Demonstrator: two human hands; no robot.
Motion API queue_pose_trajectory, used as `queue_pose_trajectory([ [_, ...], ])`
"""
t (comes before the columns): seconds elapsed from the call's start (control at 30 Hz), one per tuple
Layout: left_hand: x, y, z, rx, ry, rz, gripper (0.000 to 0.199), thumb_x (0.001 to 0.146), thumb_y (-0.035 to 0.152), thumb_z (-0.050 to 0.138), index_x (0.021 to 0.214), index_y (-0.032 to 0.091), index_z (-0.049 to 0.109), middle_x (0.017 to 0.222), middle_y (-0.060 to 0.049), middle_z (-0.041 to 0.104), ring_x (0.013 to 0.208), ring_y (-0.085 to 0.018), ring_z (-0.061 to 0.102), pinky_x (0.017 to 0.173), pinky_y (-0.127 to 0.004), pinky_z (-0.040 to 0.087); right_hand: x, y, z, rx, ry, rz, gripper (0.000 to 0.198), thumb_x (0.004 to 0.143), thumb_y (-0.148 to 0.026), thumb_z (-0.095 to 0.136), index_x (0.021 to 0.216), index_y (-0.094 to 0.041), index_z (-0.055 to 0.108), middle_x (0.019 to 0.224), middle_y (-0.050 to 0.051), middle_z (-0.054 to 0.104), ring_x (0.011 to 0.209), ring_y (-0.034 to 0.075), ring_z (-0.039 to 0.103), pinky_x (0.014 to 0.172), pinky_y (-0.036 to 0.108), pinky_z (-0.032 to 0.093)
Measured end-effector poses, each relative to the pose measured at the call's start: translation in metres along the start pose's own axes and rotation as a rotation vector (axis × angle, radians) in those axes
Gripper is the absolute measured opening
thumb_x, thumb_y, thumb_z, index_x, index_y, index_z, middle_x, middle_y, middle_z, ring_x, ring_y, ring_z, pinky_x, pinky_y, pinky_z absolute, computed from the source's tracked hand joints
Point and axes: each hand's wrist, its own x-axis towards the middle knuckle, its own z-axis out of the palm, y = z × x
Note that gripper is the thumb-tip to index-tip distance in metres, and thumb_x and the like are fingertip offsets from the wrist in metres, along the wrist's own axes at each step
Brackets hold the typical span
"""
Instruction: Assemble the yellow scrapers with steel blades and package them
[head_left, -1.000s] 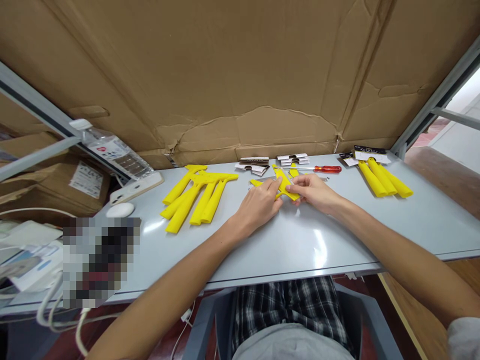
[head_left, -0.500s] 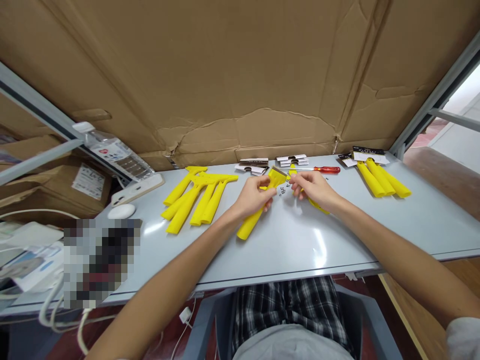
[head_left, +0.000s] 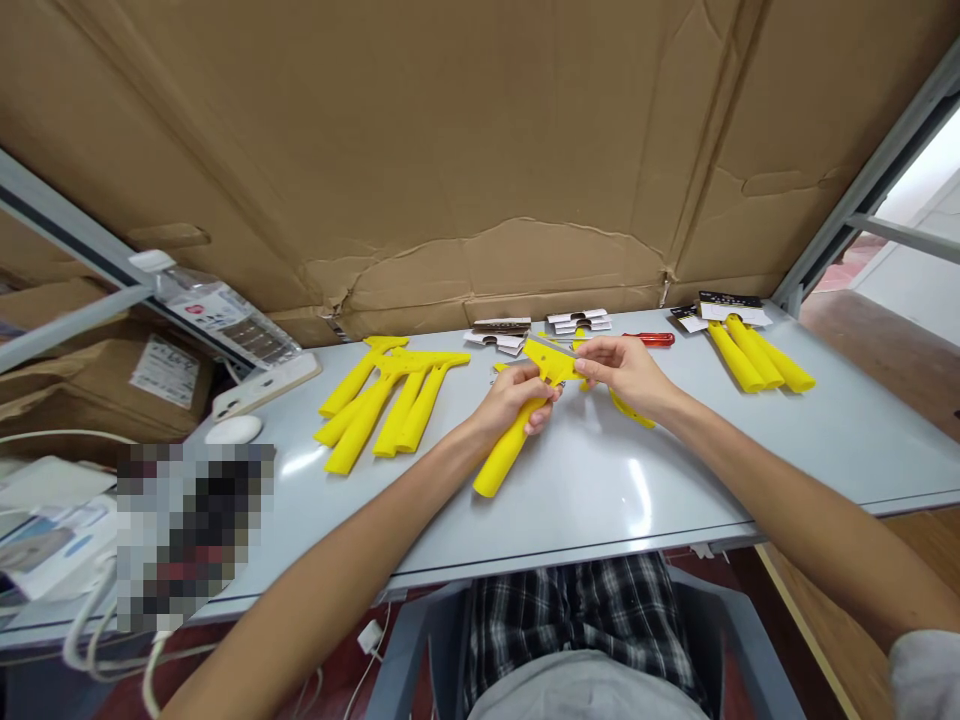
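My left hand (head_left: 517, 400) is wrapped round the neck of a yellow scraper (head_left: 501, 462), its handle slanting down toward me. Across the scraper's wide head lies a thin metal blade (head_left: 553, 347). My right hand (head_left: 622, 368) pinches the right end of that head between thumb and fingers. Below the right hand, another yellow plastic part (head_left: 632, 410) lies on the table, partly covered. Behind the right fingers is a red-handled screwdriver (head_left: 652, 340), its shaft mostly hidden.
Several yellow scraper handles (head_left: 417, 400) lie at left. Yellow handles with card labels (head_left: 739, 350) lie at right. Folded cards (head_left: 577, 321) sit along the cardboard wall (head_left: 487, 150). A bottle (head_left: 217, 310), a phone (head_left: 266, 387) and a white mouse (head_left: 234, 430) are far left.
The scraper has turned so its head and blade face me more broadly. My right hand has moved from above the small dark screws onto the head's right end.
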Motion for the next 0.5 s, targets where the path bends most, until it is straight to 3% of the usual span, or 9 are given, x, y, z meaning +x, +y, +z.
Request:
queue_pose_trajectory([
  [0.5, 0.0020, 0.0024, -0.0010, -0.053, 0.008, -0.079, 0.022, 0.063, 0.023, 0.073, 0.077, 0.014, 0.058, 0.069, 0.000, 0.062, 0.039, -0.005, 0.044, 0.033, -0.021, 0.029, 0.0010, 0.0052, -0.0018, -0.009, -0.027, -0.004, 0.047, 0.070, -0.051, 0.089, 0.096, -0.016, 0.072, 0.095, 0.006, 0.072, 0.082, 0.013, 0.063, 0.069, 0.025, 0.052],
])
